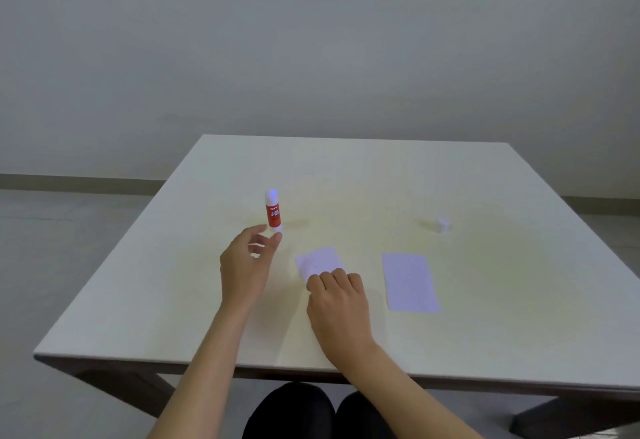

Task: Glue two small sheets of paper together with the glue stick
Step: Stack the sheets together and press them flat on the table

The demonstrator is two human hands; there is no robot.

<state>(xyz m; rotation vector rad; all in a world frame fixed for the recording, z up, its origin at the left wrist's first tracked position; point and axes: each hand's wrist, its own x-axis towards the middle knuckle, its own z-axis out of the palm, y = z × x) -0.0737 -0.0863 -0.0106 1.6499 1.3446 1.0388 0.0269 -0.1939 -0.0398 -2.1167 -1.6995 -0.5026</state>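
Red glue stick (273, 210) stands straight up, uncapped, just past the left hand (246, 263), whose grip is open and empty, nearer than the right hand (337, 303), which rests flat on one paper (318, 260).
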